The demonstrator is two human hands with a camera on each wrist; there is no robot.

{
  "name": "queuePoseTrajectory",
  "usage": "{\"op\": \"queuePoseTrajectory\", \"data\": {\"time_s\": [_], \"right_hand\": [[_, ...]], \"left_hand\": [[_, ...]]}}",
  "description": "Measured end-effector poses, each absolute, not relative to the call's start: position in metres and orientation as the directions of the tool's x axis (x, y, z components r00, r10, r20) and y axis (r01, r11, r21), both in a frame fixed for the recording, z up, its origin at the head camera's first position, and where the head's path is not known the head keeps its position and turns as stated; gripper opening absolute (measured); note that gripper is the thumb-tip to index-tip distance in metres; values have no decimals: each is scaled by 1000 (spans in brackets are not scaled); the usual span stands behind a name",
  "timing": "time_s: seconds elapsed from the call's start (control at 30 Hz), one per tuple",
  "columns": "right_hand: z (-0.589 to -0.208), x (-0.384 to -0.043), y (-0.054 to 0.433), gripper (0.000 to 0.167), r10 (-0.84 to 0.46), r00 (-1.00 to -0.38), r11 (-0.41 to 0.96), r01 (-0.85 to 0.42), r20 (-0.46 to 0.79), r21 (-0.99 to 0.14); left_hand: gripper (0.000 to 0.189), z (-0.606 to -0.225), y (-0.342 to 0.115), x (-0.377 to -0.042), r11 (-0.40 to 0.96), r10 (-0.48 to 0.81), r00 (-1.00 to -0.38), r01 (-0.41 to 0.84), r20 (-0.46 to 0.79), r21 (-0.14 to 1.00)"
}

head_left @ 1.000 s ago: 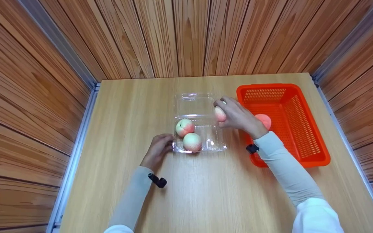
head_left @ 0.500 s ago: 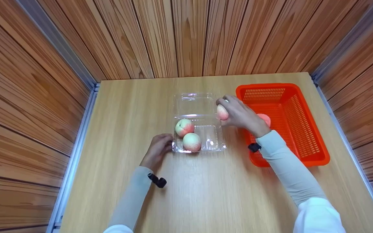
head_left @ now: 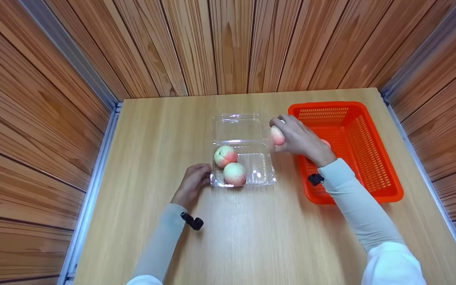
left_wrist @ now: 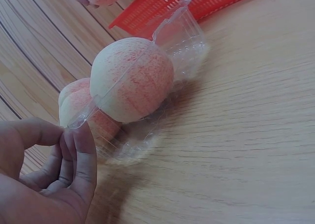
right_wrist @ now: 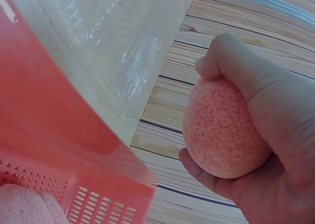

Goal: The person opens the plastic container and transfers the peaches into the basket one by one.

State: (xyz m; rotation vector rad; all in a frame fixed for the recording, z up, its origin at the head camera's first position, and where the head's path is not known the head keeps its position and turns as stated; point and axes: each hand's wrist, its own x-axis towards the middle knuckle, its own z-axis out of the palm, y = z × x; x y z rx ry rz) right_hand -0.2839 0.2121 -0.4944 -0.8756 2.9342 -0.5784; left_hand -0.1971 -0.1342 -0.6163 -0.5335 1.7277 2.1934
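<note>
At left, a person's left hand (left_wrist: 54, 170) pinches the near-side corner edge of a clear container (head_left: 256, 164), which sits with its lid (head_left: 238, 128) laid open on the tabletop (head_left: 236, 237). Inside, against the left side, rest a cleft peach (head_left: 225, 156) and a rounder peach (head_left: 234, 174), cream-green blushing to speckled pink; the right part of the tray is bare. At centre right, the right hand (head_left: 297, 138), fingers and thumb curled around a held peach (head_left: 277, 135), has drifted slightly rightward over the past second, away from the container and toward a red basket (head_left: 329, 104). The shift leaves that fruit in neither, apparently aloft between them, so its placing looks unsettled. It is round, with dense pink speckling. At far right, the basket holds another peach (right_wrist: 29, 207), partly hidden.
</note>
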Motion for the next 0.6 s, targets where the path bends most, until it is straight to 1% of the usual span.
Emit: {"op": "queuePoseTrajectory", "data": {"time_s": [0.27,0.6], "right_hand": [[-492,-284,218,63,-512,-857,788,-498,64,-361],[-492,-284,225,61,-502,-862,798,-493,70,-346]], "left_hand": [[27,-618,-136,-198,-196,6,-876,-474,-482,859],[25,-619,-135,-198,-192,11,-876,-474,-481,859]]}}
